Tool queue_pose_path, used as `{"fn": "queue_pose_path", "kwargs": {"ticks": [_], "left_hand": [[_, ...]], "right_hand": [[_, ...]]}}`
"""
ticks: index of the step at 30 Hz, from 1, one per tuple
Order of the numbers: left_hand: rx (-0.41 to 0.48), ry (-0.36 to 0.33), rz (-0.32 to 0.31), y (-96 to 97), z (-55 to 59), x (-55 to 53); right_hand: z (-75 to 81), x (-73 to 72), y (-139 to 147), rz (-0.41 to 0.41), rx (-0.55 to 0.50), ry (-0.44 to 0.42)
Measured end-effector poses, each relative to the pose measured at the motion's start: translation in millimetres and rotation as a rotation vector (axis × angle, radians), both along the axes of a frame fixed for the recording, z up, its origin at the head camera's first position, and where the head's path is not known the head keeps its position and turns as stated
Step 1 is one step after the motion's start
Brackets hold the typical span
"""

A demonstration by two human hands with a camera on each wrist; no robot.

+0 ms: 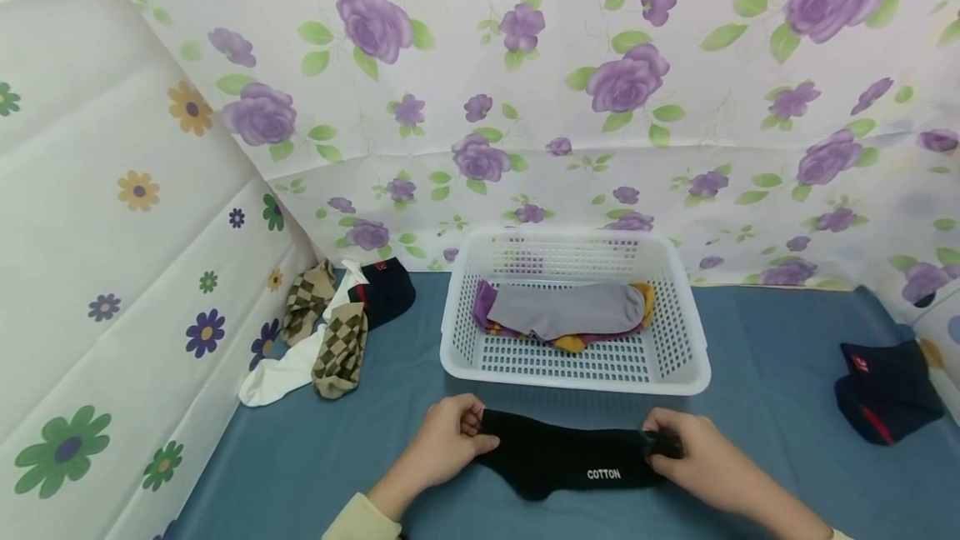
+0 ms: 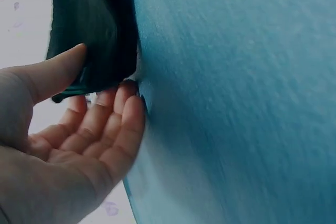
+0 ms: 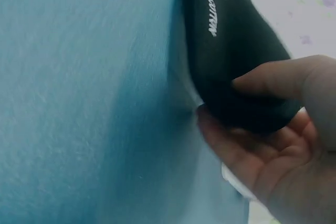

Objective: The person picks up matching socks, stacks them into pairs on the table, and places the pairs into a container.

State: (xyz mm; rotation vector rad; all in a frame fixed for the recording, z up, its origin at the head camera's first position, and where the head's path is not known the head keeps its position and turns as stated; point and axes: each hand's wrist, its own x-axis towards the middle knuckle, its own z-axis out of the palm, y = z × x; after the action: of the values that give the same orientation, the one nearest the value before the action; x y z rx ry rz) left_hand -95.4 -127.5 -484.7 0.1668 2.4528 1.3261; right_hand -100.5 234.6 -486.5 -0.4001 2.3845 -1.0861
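Note:
A black sock (image 1: pixel 555 448) with white COTTON lettering stretches sideways between both hands, in front of the white basket. My left hand (image 1: pixel 452 442) pinches its toe end between thumb and fingers; in the left wrist view the thumb lies over the dark cloth (image 2: pixel 92 30). At the other end, my right hand (image 1: pixel 693 457) grips the cuff, with the thumb on top and fingers beneath, as the right wrist view shows the sock (image 3: pixel 231 51). The lettering faces up, nearer the right hand.
Behind the hands stands a white plastic basket (image 1: pixel 573 375) holding a grey sock (image 1: pixel 566 311) over purple and yellow ones. Left on the blue cloth (image 1: pixel 300 473) lie checkered socks (image 1: pixel 341 352), a white sock (image 1: pixel 281 373) and a navy sock (image 1: pixel 386 294). More navy socks (image 1: pixel 888 390) lie far right.

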Motion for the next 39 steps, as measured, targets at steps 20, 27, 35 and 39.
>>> {"fn": "queue_pose_path", "kwargs": {"ticks": [20,27,35,39], "left_hand": [[0.167,0.205,0.121,-8.1,47.5,11.9],[0.226,0.186,0.090,-9.8,50.8,12.7],[0.255,0.219,0.071,-13.6,58.4,3.5],[0.244,0.243,0.082,-14.7,64.1,-3.1]], "right_hand": [[55.0,14.0,-2,-0.168,-0.258,0.168],[62.9,17.3,-6,-0.214,-0.247,0.181],[71.4,9.8,-7,-0.197,-0.211,0.315],[77.3,4.5,-9,-0.218,-0.221,0.347]]}}
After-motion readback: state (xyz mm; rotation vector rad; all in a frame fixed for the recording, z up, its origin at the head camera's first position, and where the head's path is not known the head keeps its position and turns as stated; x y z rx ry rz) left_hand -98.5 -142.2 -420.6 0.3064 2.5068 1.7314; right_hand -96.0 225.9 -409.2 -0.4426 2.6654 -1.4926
